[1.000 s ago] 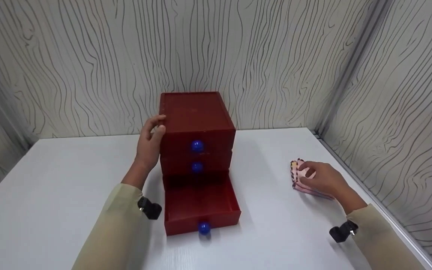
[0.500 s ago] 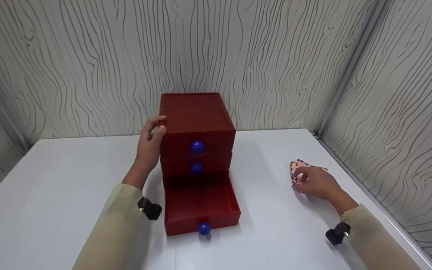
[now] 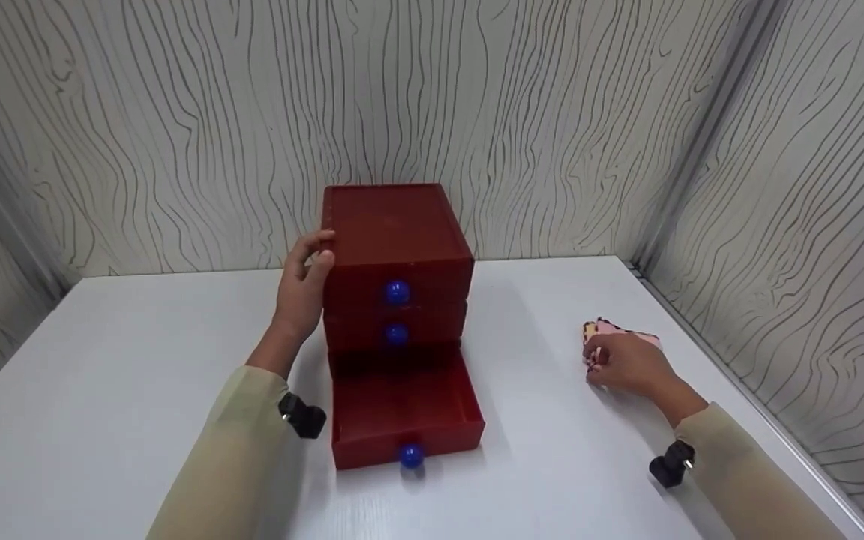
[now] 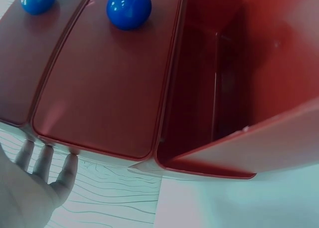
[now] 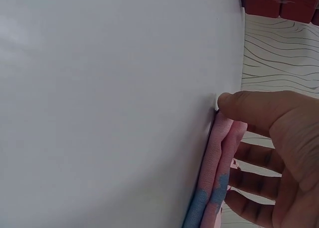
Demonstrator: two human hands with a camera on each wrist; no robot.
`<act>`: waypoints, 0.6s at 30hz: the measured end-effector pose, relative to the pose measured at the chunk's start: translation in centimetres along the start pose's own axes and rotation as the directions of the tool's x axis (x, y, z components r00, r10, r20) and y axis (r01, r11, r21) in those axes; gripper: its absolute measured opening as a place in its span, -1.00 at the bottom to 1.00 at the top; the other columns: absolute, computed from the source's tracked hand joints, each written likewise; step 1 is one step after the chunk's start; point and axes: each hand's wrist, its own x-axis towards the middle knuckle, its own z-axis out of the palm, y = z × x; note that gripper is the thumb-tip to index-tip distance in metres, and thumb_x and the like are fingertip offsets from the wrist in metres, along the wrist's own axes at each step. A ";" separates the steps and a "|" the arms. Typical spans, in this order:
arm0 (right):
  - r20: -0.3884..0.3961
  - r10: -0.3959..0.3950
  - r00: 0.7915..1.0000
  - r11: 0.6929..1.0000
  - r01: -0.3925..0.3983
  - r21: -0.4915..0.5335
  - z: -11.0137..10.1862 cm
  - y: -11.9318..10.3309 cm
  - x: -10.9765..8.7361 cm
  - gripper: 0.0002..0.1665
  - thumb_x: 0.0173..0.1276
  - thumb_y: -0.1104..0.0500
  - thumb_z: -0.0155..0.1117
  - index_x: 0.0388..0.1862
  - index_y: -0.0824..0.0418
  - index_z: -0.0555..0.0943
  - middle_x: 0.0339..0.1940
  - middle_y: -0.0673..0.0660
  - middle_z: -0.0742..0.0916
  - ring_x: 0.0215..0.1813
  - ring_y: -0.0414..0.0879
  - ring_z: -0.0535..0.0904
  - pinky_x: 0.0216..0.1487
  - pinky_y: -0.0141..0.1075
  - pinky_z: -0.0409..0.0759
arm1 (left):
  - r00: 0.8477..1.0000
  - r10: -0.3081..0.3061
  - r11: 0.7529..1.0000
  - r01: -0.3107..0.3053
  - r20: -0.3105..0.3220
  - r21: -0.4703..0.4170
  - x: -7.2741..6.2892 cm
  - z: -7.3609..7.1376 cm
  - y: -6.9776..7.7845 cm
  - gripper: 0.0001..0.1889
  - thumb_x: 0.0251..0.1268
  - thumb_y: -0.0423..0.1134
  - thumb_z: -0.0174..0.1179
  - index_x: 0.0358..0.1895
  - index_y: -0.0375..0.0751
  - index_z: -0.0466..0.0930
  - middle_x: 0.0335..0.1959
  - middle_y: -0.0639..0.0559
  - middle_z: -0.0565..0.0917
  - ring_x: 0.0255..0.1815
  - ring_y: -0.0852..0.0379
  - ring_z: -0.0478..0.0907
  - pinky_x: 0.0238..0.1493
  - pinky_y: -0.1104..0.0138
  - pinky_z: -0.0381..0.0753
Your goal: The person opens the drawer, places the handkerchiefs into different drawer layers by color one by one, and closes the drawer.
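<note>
A red drawer cabinet [image 3: 398, 225] with blue round knobs stands on the table; its bottom drawer [image 3: 406, 405] is pulled out and has nothing in it. My left hand [image 3: 303, 289] rests against the cabinet's upper left side, fingertips at the top edge; in the left wrist view its fingers [image 4: 65, 180] lie fairly straight along the side. On the right lies a folded pink cloth [image 3: 631, 334] with a dark patterned edge and a yellow patch. My right hand [image 3: 631, 365] pinches its near left end, the thumb [image 5: 249, 106] on one side and the fingers on the other.
The white table [image 3: 529, 465] reaches back to a wood-grain patterned wall [image 3: 552, 135]. A similar side wall [image 3: 814, 262] rises close beyond the right hand. The open drawer juts forward between the two arms.
My right hand has moved slightly left and down over the cloth, and its thumb and fingers have closed on the cloth's end. The left hand stays at the cabinet.
</note>
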 end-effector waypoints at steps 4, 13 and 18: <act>-0.005 -0.001 1.000 1.000 0.001 -0.005 0.2 0.1 0.2 -0.83 0.04 0.20 0.40 -0.32 0.08 0.68 -0.44 -0.01 0.66 -0.36 -0.12 0.48 -0.35 -0.24 0.39 | 0.999 0.038 0.999 -0.038 -0.011 -0.011 0.9 -0.1 -1.8 -0.55 0.46 -0.21 -0.13 0.34 -0.24 0.30 0.41 -0.16 0.24 0.27 -0.08 0.30 0.20 0.07 0.28; -0.005 0.001 1.000 1.000 -0.001 0.010 0.1 -0.1 0.4 -0.84 0.09 0.26 0.32 -0.30 0.15 0.70 -0.42 0.02 0.69 -0.35 -0.12 0.51 -0.31 -0.21 0.44 | 0.995 0.093 0.996 -0.093 -0.030 0.004 1.4 -0.2 -3.4 -0.58 0.46 -0.11 -0.09 0.30 -0.11 0.37 0.39 -0.06 0.29 0.39 0.01 0.19 0.30 0.01 0.16; -0.069 -0.004 0.998 1.000 0.004 0.005 -0.5 -0.2 0.1 -0.85 0.09 0.27 0.29 -0.33 0.14 0.71 -0.45 0.01 0.68 -0.39 -0.12 0.50 -0.36 -0.21 0.41 | 0.996 0.077 0.997 -0.077 -0.035 0.011 1.4 -0.2 -3.2 -0.57 0.43 -0.07 -0.08 0.29 -0.08 0.38 0.37 -0.04 0.31 0.30 0.02 0.28 0.17 0.06 0.33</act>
